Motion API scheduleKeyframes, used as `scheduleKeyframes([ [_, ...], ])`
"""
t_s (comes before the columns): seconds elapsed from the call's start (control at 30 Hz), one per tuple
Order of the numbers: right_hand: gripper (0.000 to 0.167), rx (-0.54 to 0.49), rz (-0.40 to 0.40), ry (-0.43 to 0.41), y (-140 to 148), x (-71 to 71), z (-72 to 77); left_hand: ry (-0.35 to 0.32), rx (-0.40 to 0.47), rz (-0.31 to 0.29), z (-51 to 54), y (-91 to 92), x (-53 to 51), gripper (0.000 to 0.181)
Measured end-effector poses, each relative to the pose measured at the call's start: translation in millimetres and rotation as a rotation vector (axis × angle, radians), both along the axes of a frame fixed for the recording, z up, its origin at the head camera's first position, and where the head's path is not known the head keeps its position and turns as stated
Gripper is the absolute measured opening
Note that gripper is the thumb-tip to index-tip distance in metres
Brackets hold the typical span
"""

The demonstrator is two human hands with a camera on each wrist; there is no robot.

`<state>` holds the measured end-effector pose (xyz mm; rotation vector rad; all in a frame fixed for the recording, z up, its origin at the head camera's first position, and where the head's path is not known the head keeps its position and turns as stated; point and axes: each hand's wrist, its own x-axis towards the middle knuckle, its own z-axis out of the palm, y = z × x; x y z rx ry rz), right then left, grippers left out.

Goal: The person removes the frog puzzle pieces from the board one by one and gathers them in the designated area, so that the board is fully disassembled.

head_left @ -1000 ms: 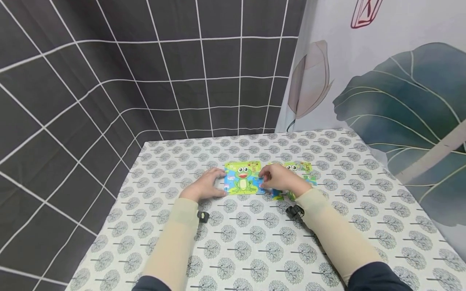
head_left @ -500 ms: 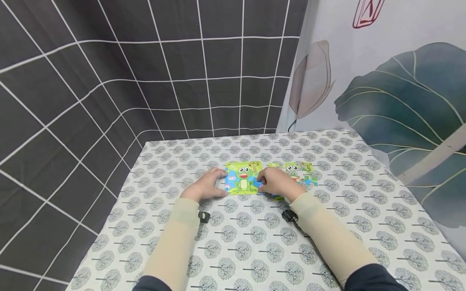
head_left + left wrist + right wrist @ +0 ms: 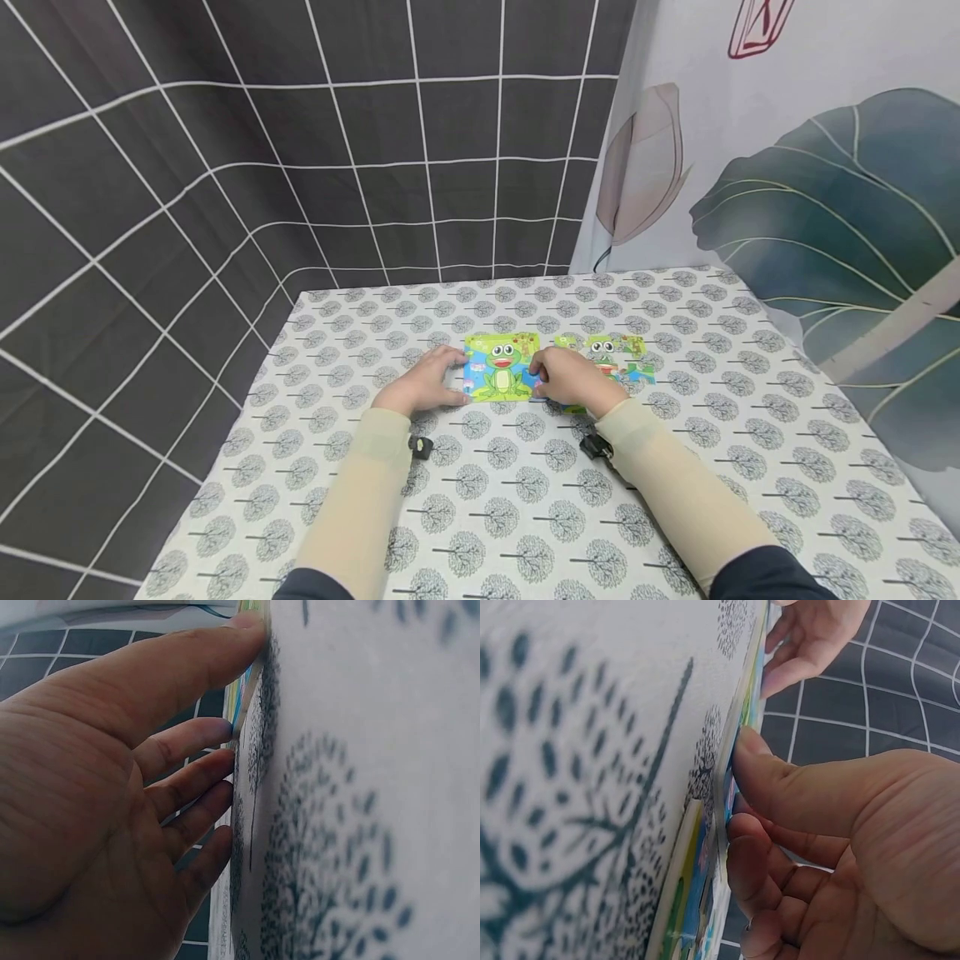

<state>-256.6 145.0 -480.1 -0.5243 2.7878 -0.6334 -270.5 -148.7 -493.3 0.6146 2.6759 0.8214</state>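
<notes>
A frog jigsaw puzzle [image 3: 501, 371] lies flat in the middle of the table, its picture facing up. My left hand [image 3: 425, 382] is at its left side, fingers loosely extended; in the left wrist view the thumb [image 3: 236, 645] touches the puzzle's edge. At the lower right of the puzzle, my right hand [image 3: 568, 375] has curled fingers. Its thumb and index finger pinch a blue puzzle piece [image 3: 728, 796], partly hidden by them. Several more frog puzzle pieces [image 3: 628, 345] lie to the right, partly covered by my right hand and wrist.
White cloth with a tree print [image 3: 495, 500] covers the table. A dark curtain with white grid lines [image 3: 360, 125] hangs behind and to the left. On the right hangs a pale curtain with a large leaf print [image 3: 825, 200].
My right hand has shifted slightly left and down onto the puzzle's right side, then stayed almost still. The left hand keeps its place at the left edge.
</notes>
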Motion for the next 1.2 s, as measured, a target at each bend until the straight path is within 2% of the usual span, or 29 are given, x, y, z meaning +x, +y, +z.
scheduleKeyframes([
  [0.73, 0.041, 0.006, -0.002, 0.063, -2.6, 3.2, -0.5, 0.002, -0.007, 0.003, -0.8, -0.3, -0.1, 0.084],
  [1.2, 0.038, -0.068, -0.005, 0.034, -0.9, -0.2, 0.3, -0.009, -0.005, 0.011, 1.5, -0.1, 0.8, 0.085],
])
